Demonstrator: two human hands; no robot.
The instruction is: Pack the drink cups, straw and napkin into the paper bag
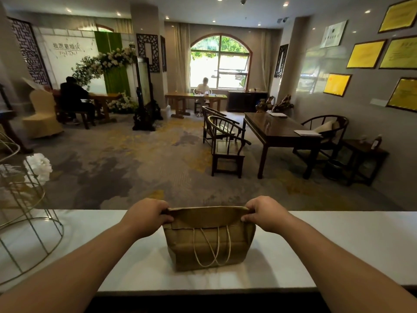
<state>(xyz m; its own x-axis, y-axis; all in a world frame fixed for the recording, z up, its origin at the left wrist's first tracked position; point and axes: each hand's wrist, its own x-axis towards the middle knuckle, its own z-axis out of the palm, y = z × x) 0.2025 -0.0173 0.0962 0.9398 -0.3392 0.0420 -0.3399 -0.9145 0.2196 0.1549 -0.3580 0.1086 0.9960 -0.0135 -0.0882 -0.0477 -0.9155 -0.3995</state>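
White counter (338,240) bears paper bag (209,245); both hands' fingers pinch its rim, wire stand (27,222) left

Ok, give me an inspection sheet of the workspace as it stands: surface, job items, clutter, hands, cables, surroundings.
Surface: white counter, bare apart from the bag and a stand.
Job's things: brown paper bag upright at centre, twine handles hanging down its near face; cups, straw and napkin not seen.
Clutter: gold wire stand at the counter's left end, white flower on it.
Hands: left hand and right hand each pinch one end of the bag's top edge.
Cables: nothing seen.
Surroundings: carpeted hall, dark wooden table and chairs, two seated people far behind.
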